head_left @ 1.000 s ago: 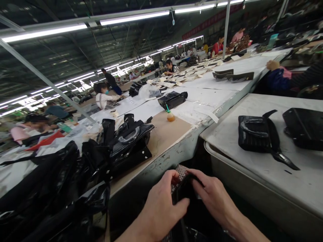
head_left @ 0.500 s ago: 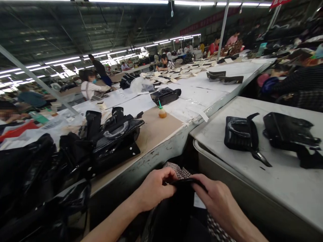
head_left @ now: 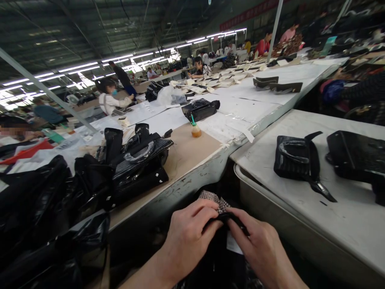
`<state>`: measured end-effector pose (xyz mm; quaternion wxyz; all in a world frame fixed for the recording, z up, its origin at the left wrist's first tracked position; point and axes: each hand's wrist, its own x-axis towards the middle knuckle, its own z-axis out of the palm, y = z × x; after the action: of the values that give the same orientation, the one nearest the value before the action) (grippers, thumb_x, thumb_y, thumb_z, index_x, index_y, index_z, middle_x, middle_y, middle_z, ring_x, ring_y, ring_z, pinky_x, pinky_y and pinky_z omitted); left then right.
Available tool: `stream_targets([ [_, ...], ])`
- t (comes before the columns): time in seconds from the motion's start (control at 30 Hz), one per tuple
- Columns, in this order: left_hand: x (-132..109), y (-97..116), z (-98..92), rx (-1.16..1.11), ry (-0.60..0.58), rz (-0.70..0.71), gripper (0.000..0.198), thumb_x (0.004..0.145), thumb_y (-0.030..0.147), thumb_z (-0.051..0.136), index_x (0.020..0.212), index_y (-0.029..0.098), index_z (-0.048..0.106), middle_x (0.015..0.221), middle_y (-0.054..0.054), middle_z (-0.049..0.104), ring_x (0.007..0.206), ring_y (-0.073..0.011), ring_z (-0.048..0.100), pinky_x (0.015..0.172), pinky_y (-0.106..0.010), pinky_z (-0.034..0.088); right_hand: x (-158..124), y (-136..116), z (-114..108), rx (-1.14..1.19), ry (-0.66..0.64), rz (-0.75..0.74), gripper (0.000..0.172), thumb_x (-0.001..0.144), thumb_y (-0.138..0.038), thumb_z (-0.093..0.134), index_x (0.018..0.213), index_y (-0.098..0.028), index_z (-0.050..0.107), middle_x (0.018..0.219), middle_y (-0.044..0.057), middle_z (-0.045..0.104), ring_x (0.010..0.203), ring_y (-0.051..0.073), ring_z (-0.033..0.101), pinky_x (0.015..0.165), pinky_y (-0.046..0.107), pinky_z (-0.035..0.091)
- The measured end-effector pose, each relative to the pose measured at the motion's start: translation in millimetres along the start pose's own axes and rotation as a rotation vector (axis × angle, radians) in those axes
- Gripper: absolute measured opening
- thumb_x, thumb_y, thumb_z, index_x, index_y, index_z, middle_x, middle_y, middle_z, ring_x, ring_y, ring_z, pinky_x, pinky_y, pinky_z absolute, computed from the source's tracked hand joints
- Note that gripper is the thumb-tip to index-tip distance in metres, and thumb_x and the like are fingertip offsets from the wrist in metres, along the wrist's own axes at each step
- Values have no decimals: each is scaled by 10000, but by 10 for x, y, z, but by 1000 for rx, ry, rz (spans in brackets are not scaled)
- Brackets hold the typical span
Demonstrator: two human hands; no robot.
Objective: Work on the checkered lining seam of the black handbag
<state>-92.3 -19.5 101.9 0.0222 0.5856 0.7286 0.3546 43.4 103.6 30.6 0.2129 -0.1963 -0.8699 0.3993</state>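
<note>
Both hands are low in the middle of the head view, gripping the edge of a black bag (head_left: 221, 261) over my lap. My left hand (head_left: 192, 228) pinches the edge between thumb and curled fingers. Just to its right, my right hand (head_left: 255, 237) grips the same edge, thumb on the near side. A narrow dark strip of the rim shows between the two hands. Below it the bag's body is mostly lost in shadow, with a small white tag (head_left: 234, 244) beside the right hand. Checked cloth (head_left: 213, 196) shows just beyond my fingertips.
Black handbags (head_left: 141, 158) are heaped on the left table. A small bottle of amber liquid (head_left: 196, 131) and another black bag (head_left: 200, 109) stand farther along. On the right, a pale table (head_left: 300, 220) bears two black bags. Several people work beyond.
My left hand has slid right along the bag's edge, closer to my right hand, and its fingers are more curled. The right hand keeps its hold. The view has shifted slightly.
</note>
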Motion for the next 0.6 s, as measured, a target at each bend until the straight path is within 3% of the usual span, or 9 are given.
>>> stream_targets([
  [0.27, -65, -20, -1, 65, 45, 117, 130, 886, 45, 583, 872, 171, 613, 989, -37, 686, 862, -136, 665, 797, -230, 549, 37, -112, 56, -35, 111, -45, 292, 941, -279, 414, 1102, -228, 652, 947, 12, 762, 756, 224, 746, 649, 320, 607],
  [0.6, -67, 49, -31, -22, 0, 5, 113, 857, 62, 625, 814, 167, 618, 1036, -32, 671, 917, -145, 658, 842, -226, 526, 48, -131, 76, -37, 89, -19, 319, 920, -278, 398, 1103, -229, 654, 940, 5, 763, 753, 232, 745, 666, 360, 610],
])
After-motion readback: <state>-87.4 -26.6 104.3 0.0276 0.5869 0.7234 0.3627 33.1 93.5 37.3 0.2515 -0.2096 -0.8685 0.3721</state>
